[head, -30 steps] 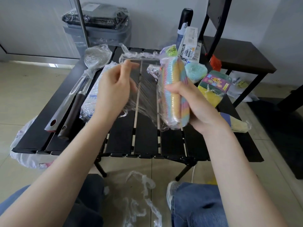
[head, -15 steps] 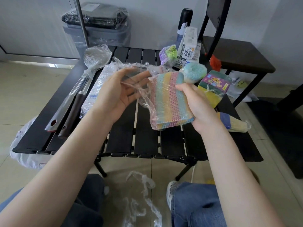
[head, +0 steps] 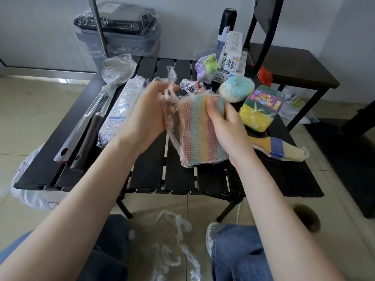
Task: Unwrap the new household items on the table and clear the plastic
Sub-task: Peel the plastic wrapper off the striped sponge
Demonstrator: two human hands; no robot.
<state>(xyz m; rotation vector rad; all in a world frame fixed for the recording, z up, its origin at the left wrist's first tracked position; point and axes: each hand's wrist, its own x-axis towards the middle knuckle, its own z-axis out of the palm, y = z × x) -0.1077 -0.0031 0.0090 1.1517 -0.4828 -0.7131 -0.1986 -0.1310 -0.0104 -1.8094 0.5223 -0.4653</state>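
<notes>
Over the black slatted table (head: 154, 175) my right hand (head: 225, 126) grips a stack of rainbow-striped mesh cloths (head: 199, 136) by its right edge. Clear plastic wrap (head: 169, 102) still clings to the stack's left side and bottom. My left hand (head: 148, 116) holds the bunched wrap against the cloths' left edge. On the table lie a wrapped ladle (head: 113, 78), a wrapped spatula (head: 81, 128), a wrapped white pack (head: 119, 114), a blue scrubber ball (head: 236, 88), yellow-green sponges (head: 259, 110) and a wrapped brush (head: 280, 149).
Crumpled plastic (head: 174, 240) lies on the floor between my knees. A white bag (head: 30, 189) hangs at the table's left corner. A black chair (head: 288, 65) stands at the right, a wrapped grey bin (head: 119, 33) behind the table. Boxes and a black bottle (head: 227, 23) crowd the far right.
The stretched sheet of wrap has been gathered into a bunch in my left hand. The cloth stack has turned from edge-on to flat-facing and dropped slightly lower.
</notes>
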